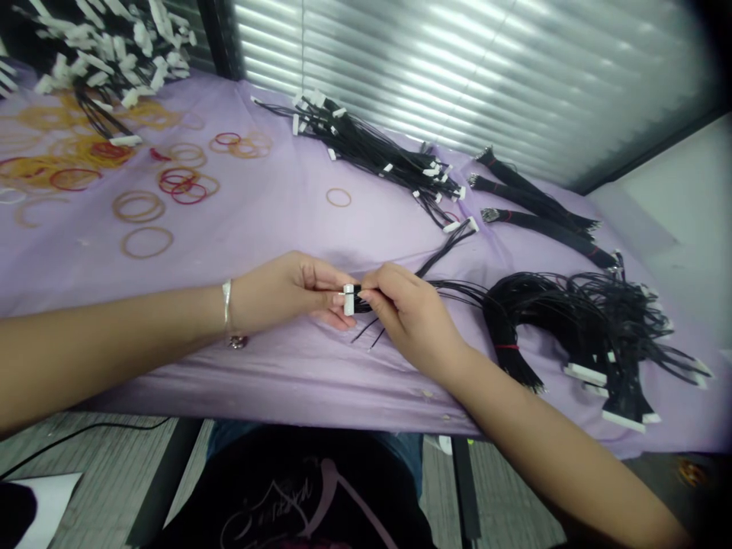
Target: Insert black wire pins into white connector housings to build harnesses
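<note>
Together, both hands are working close on one small cable end.
The left hand is pinching a white connector, the right hand clamping its black wires, over a lilac sheet beside a heap of wire harnesses.

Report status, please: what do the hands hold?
Left hand pinching white wire connector. Right hand gripping black wires behind it. Loose wire ends below, on purple cloth.

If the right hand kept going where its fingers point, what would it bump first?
The right hand would probably bump the white plastic connector that the left hand pinches, though depth is hard to judge.
</note>
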### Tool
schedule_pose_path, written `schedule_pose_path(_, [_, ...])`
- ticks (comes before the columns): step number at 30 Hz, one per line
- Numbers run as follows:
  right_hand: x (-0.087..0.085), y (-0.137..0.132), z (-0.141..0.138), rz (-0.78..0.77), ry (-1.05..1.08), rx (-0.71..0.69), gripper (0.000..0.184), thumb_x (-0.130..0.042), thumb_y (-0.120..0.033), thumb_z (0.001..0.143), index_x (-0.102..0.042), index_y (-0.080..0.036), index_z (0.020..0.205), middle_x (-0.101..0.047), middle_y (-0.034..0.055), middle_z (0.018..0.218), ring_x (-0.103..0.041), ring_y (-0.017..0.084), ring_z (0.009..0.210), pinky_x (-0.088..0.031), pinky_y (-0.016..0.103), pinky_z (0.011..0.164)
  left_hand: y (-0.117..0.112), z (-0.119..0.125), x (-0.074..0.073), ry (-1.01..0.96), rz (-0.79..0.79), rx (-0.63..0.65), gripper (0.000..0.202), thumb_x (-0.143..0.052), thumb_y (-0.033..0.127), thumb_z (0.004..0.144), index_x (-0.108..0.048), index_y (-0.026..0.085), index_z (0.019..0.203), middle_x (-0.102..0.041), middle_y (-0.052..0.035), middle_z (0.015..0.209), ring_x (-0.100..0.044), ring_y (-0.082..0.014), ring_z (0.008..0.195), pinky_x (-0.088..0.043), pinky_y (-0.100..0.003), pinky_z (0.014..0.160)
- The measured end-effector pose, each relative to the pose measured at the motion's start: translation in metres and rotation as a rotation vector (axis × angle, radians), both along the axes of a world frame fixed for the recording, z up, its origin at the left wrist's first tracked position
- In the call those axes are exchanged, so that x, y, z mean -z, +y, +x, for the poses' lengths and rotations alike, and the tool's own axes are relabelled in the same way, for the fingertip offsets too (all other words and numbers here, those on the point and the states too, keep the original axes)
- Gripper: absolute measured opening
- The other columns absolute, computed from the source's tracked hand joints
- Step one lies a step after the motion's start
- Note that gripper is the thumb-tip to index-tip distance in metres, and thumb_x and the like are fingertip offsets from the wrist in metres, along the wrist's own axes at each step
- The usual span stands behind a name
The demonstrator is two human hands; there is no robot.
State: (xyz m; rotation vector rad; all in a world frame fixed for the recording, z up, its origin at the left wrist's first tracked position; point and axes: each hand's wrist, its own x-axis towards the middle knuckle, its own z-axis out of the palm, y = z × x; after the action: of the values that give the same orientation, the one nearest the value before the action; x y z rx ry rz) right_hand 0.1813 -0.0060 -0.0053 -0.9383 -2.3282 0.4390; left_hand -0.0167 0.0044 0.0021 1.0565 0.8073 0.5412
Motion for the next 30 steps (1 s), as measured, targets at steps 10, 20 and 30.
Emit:
schedule_pose_path(10, [-0.002, -0.001, 0.001, 0.158, 0.013, 0.013, 0.010, -0.050, -0.019, 0.094, -0.059, -0.016, 0.097, -0.065, 0.0056, 0.088, -0.060, 0.014, 0.081, -0.048, 0.027, 0.072, -0.001, -0.001, -0.002, 0.041, 0.124, 0.064, 0.012, -0.059, 0.008, 0.083, -0.069, 0.014, 0.086, -0.072, -0.0003, 0.080, -0.069, -0.0102, 0.074, -0.055, -0.020, 0.074])
schedule_pose_path(20, [-0.013, -0.013, 0.000, 0.249, 0.009, 0.080, 0.005, -0.050, -0.014, 0.090, -0.051, -0.019, 0.088, -0.059, 0.0034, 0.077, -0.054, 0.015, 0.075, -0.043, 0.029, 0.066, -0.002, 0.001, -0.001, 0.083, 0.226, 0.013, 0.011, -0.050, 0.009, 0.088, -0.060, 0.013, 0.089, -0.064, 0.0017, 0.077, -0.062, -0.0075, 0.071, -0.052, -0.018, 0.072])
schedule_pose_path(30, [-0.005, -0.006, 0.000, 0.164, -0.085, 0.107, 0.006, -0.053, -0.016, 0.088, -0.058, -0.015, 0.084, -0.060, 0.0049, 0.076, -0.054, 0.015, 0.073, -0.043, 0.028, 0.066, -0.001, 0.003, -0.003, 0.086, 0.112, -0.028, 0.015, -0.047, 0.006, 0.087, -0.060, 0.014, 0.089, -0.065, 0.0029, 0.074, -0.064, -0.0066, 0.068, -0.051, -0.016, 0.072])
